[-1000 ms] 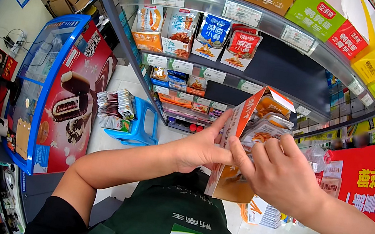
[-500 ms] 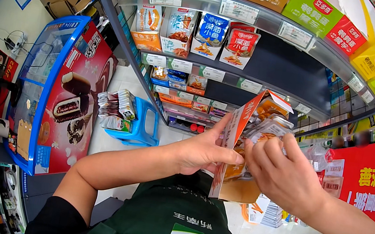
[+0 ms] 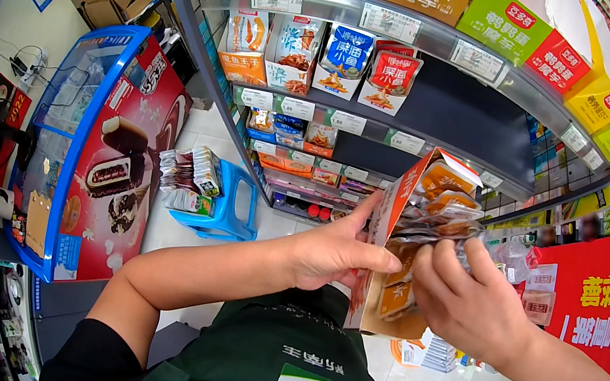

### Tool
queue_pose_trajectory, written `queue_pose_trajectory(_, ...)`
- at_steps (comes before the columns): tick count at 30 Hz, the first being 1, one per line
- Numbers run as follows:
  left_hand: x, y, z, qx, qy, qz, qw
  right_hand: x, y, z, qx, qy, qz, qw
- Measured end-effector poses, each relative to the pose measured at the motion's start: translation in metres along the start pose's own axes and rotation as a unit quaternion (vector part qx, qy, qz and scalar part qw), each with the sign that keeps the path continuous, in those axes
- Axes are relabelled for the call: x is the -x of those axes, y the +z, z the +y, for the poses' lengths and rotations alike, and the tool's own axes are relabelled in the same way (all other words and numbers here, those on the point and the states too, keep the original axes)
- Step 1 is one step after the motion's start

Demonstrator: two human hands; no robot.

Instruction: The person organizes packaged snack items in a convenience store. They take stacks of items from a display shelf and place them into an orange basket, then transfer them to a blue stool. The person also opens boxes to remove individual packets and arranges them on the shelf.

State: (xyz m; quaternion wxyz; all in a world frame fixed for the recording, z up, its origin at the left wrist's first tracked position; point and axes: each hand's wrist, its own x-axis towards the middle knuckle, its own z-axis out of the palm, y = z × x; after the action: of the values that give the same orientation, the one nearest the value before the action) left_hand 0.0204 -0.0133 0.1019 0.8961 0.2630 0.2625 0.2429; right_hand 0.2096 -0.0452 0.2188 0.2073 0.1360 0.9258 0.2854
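My left hand [image 3: 331, 253] supports an open orange-and-white cardboard display box [image 3: 389, 326], its thumb over the near rim and its other fingers behind the side wall. The box is tilted and filled with small orange and silver snack packets [image 3: 444, 204]. Reaching into its open side, my right hand [image 3: 470, 303] has its fingers curled against the packets in the middle. The fingertips are partly hidden among them.
A curved store shelf [image 3: 463, 112] stands ahead, with boxed snack pouches [image 3: 340, 59] on one tier and larger boxes above. A blue stool [image 3: 234, 203] with stacked packets [image 3: 190, 175] is on the left, beside an ice-cream freezer [image 3: 124, 160]. More packets [image 3: 442, 351] lie low on the right.
My right hand has moved slightly right and down, pulling packets apart so more orange ones show beneath. The box has shifted a little right, with my left hand still on it.
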Motion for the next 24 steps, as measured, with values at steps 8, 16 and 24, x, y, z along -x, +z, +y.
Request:
queue_pose_trajectory(8,0.006,0.004,0.001,0.041,-0.02,-0.014,0.999,-0.005,0.003,0.003,-0.001,0.012,0.089,0.996)
queue_pose_trajectory(16,0.005,0.0,-0.004,0.087,-0.055,-0.022,0.994,-0.001,0.007,0.012,-0.029,-0.013,0.109,0.994)
queue_pose_trajectory(24,0.006,0.002,-0.001,0.074,-0.079,-0.027,0.994,-0.011,0.012,0.016,-0.082,-0.041,0.077,0.993)
